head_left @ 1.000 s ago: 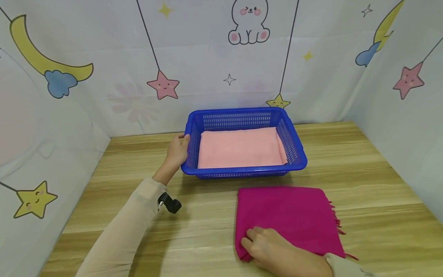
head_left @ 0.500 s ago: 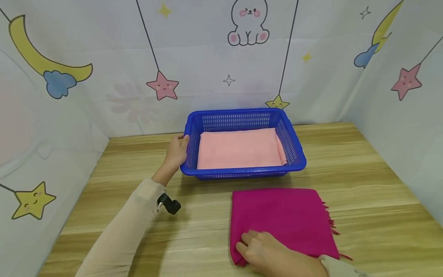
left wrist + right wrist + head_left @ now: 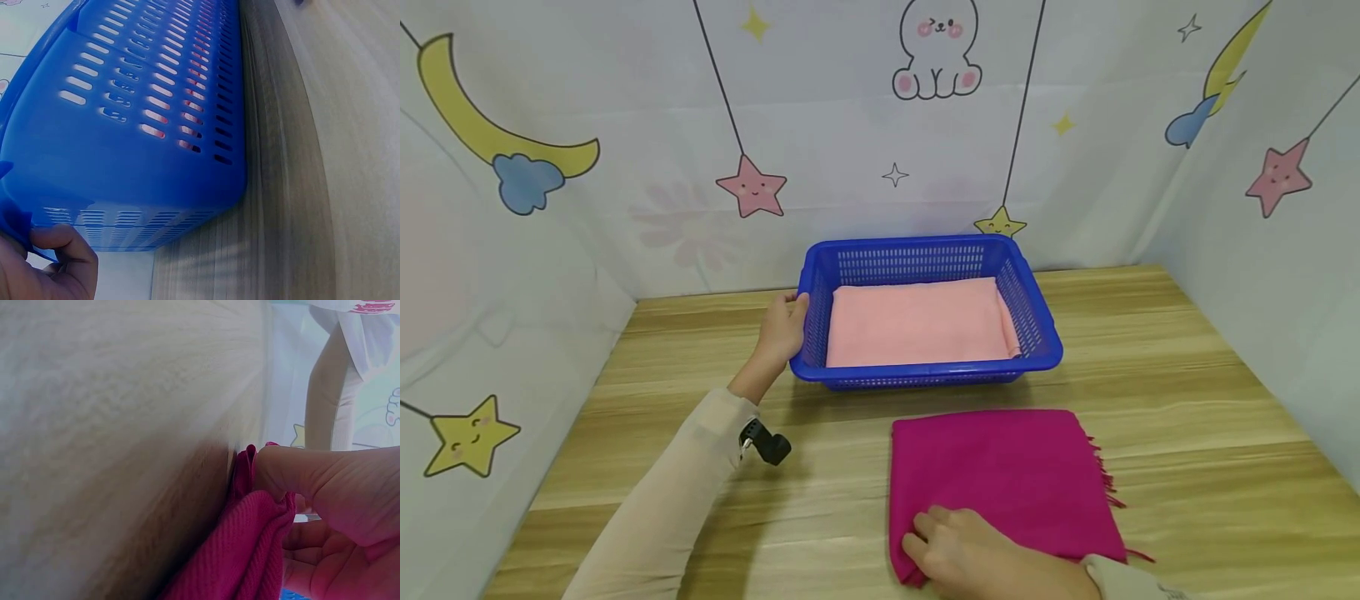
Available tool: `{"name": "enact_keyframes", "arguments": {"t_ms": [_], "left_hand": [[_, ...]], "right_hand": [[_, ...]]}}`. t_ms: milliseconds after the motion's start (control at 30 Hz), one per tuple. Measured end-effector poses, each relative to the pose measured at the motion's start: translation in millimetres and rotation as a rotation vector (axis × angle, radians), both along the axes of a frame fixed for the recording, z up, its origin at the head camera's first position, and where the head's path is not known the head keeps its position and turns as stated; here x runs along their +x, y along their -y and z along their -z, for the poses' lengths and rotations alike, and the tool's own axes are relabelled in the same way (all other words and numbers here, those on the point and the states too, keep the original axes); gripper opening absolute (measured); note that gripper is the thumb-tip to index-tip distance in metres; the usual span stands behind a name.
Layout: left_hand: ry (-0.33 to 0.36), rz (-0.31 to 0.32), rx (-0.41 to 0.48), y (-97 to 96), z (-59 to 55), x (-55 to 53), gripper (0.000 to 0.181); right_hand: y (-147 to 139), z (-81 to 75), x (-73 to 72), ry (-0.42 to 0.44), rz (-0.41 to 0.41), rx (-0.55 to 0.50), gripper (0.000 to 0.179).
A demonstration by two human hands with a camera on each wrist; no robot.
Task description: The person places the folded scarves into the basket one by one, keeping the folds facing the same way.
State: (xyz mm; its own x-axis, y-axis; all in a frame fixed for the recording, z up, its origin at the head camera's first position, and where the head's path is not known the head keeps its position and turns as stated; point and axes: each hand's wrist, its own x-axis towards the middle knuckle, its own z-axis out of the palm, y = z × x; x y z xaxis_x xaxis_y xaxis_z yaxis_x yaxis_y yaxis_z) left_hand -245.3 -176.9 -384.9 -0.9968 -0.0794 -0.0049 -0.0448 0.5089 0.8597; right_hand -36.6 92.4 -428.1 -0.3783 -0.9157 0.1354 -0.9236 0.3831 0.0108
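Observation:
My left hand [image 3: 781, 332] grips the left rim of a blue plastic basket [image 3: 940, 371] at the back of the table. In the left wrist view, thumb and fingers of that hand [image 3: 62, 265] pinch the basket's lip. A folded light pink cloth [image 3: 917, 323] lies flat inside. In front of the basket, a folded magenta scarf [image 3: 1007, 467] rests on the table, its fringe at the right end. My right hand [image 3: 962, 546] pinches its near left corner. The right wrist view shows folds of the scarf [image 3: 244, 544] bunched between thumb and fingers.
The wood-grain table [image 3: 685, 483] ends at a white cloth backdrop [image 3: 842, 125] printed with stars and moons, which also runs along both sides. A black strap with a small device [image 3: 766, 442] is on my left wrist.
My right hand has slid the magenta scarf a little to the left along the table. The left hand stays on the basket rim, and the basket keeps its place.

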Motion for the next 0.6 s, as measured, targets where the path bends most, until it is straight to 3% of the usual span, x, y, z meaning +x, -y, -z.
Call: {"name": "enact_keyframes", "arguments": {"t_ms": [167, 600], "left_hand": [[-0.005, -0.006, -0.003, 0.0, 0.0, 0.2, 0.053], [0.000, -0.010, 0.000, -0.7, -0.6, -0.5, 0.054]], "right_hand": [[1.7, 2.9, 0.5, -0.073, -0.044, -0.065, 0.028], [7.1, 1.6, 1.3, 0.045, -0.071, -0.041, 0.036]]}}
